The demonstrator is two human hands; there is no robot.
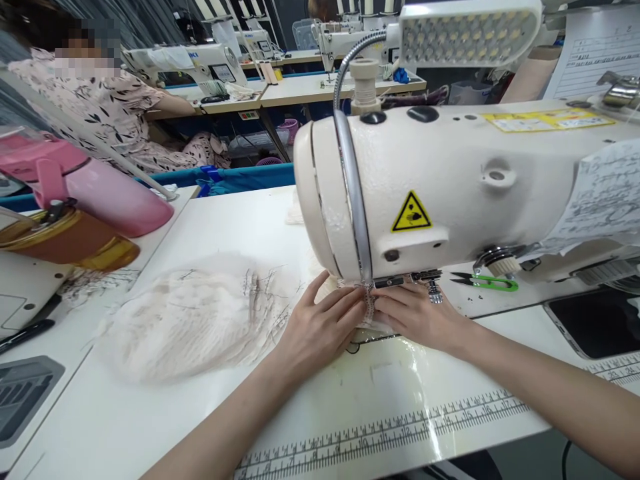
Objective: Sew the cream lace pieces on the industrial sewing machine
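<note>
A narrow strip of pale, gathered fabric (369,310) lies under the needle area of a white sewing machine (450,180). On its left side, my left hand (323,320) has its fingertips closed on the fabric, the index finger a little apart. My right hand (423,317) grips the strip from the other side, its fingers partly hidden behind the metal presser parts. The needle itself is hidden. Left of my hands, a bunched heap of cream sheer fabric (185,320) with loose dark threads rests on the white table (300,400).
Green thread snips (487,282) and a dark phone (597,320) lie to the right. A printed ruler (370,440) runs along the front edge. A pink bottle (110,183) and an amber cup (75,240) stand at left. Behind, a person (110,113) sits near other sewing machines (195,67).
</note>
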